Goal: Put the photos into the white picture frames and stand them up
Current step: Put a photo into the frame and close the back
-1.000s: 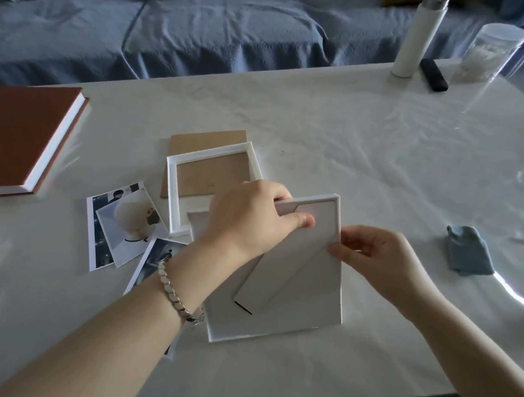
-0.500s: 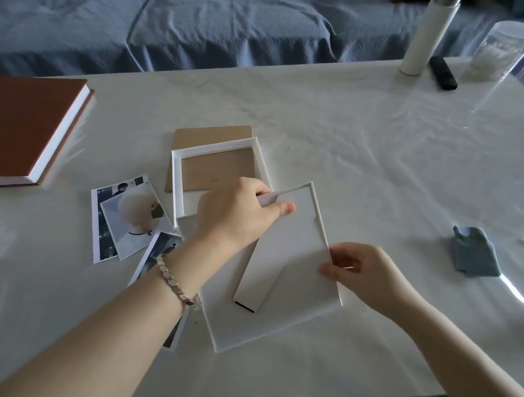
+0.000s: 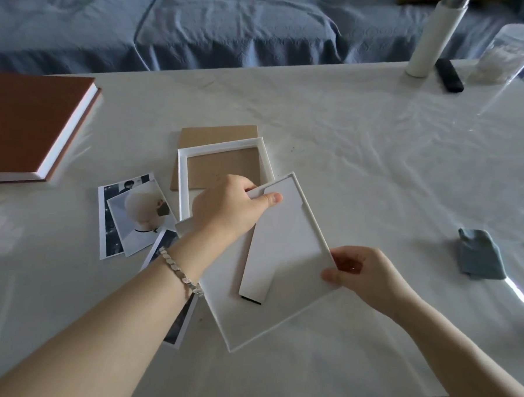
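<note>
White picture frame is at 6 o'clock on the table, back side up and skewed so its top corner points to 1 o'clock; whether its near corner touches the tabletop I cannot tell. Left hand grips the top edge at 11 o'clock, thumb flat on the back panel and fingers curled under the rim. Right hand pinches the frame's corner at 4 o'clock, thumb on top. The stand leg lies folded across the back, pointing down to 7 o'clock. My read: the back panel is being worked at its top edge, and I cannot tell if a photo is already inside. To do it well, keep that right pinch on the rim only, so the panel can move freely. Spread thumb pressure along the edge, not on 1 spot. Leave the leg alone until the panel sits flush, since its hinge looks like the weak point. Watch the loose photos at 9 o'clock: 1 lies under the left forearm and could be dragged. A 2nd frame waits at 12 o'clock, lying over a brown board.
</note>
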Tool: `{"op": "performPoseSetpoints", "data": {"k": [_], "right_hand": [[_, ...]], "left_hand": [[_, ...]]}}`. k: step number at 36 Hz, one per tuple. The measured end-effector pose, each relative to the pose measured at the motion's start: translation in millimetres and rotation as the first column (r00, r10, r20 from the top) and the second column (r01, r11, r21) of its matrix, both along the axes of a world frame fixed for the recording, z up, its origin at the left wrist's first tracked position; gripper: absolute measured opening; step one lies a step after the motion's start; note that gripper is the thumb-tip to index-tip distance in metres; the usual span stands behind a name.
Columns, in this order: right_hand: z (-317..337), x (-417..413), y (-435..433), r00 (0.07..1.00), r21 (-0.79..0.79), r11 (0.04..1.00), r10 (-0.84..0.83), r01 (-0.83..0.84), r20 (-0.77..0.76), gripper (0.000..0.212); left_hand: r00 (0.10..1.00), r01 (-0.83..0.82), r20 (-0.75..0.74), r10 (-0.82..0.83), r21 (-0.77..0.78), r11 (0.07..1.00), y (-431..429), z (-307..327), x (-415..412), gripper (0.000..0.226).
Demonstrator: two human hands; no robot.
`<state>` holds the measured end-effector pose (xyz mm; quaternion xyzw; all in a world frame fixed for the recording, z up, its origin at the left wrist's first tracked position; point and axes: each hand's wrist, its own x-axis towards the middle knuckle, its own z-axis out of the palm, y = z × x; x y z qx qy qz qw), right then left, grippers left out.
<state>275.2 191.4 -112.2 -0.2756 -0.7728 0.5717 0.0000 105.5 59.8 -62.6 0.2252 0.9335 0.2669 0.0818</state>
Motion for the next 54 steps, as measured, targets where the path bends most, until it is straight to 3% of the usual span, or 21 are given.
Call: {"op": "performPoseSetpoints", "data": {"k": [6, 9, 12, 16, 19, 24, 29, 33, 36, 39, 41, 45, 48, 54], "right_hand": [[4.8, -2.8, 3.4, 0.996, -0.046, 0.997, -0.071, 0.068, -0.053, 0.029], [10.4, -3.4, 16.0, 0.961, -0.103, 0.969, -0.239, 0.226, -0.141, 0.021], [14.1, -2.3, 28.0, 0.927, -0.242, 0.921, -0.346, 0.306, -0.144, 0.017], [15.6, -2.1, 32.7, 0.892, -0.244, 0.884, -0.435, 0.398, -0.124, 0.013], [18.4, -4.6, 32.3, 0.884, -0.194, 0.888, -0.447, 0.418, -0.141, 0.012], [13.3, -4.5, 34.2, 0.891, -0.099, 0.887, -0.454, 0.450, -0.020, 0.038], [11.6, -2.9, 23.9, 0.936, -0.233, 0.912, -0.352, 0.339, -0.019, 0.011], [17.5, 0.1, 21.9, 0.913, -0.346, 0.877, -0.392, 0.334, -0.113, 0.010], [26.1, -0.1, 20.7, 0.892, -0.333, 0.887, -0.401, 0.321, -0.209, 0.015], [37.6, -2.2, 16.8, 0.883, -0.274, 0.922, -0.354, 0.274, -0.307, 0.020], [44.7, -3.6, 15.9, 0.883, -0.234, 0.941, -0.316, 0.245, -0.347, 0.021], [50.3, -5.9, 16.6, 0.883, -0.156, 0.955, -0.295, 0.254, -0.366, 0.024], [43.5, -4.1, 14.9, 0.909, -0.125, 0.964, -0.262, 0.234, -0.323, 0.028], [28.2, 0.6, 6.5, 0.947, -0.032, 0.975, -0.221, 0.220, -0.233, 0.022]], "left_hand": [[0.999, -0.026, 0.031, 0.024, 0.073, 0.997, -2.3, 8.5, 0.8, 0.059], [0.980, -0.133, 0.177, 0.093, 0.227, 0.965, -4.4, 9.4, -1.0, 0.057], [0.903, -0.338, 0.391, 0.178, 0.391, 0.856, -7.1, 2.5, 4.8, 0.039], [0.882, -0.348, 0.430, 0.193, 0.319, 0.882, -17.1, -17.1, 31.1, 0.032], [0.886, -0.323, 0.434, 0.161, 0.330, 0.887, -25.4, -29.9, 43.5, 0.032], [0.879, -0.361, 0.449, 0.158, 0.414, 0.836, -33.2, -37.1, 42.0, 0.027], [0.864, -0.384, 0.478, 0.155, 0.429, 0.818, -32.5, -37.5, 37.8, 0.026], [0.922, -0.268, 0.368, 0.123, 0.376, 0.887, -31.3, -32.3, 37.6, 0.024], [0.997, -0.067, 0.057, 0.051, 0.330, 0.942, -28.2, -21.9, 38.2, 0.043], [0.917, 0.282, -0.340, -0.207, 0.189, 0.941, -18.3, -7.9, 37.3, 0.056], [0.849, 0.348, -0.439, -0.293, 0.048, 0.936, -10.4, 2.3, 36.7, 0.054], [0.820, 0.316, -0.492, -0.293, -0.038, 0.948, 1.8, 20.6, 33.2, 0.046], [0.910, 0.277, -0.333, -0.248, 0.042, 0.960, 5.7, 24.1, 29.4, 0.037], [0.911, 0.226, -0.376, -0.169, 0.112, 0.968, 3.2, 8.0, 26.8, 0.035]]}}
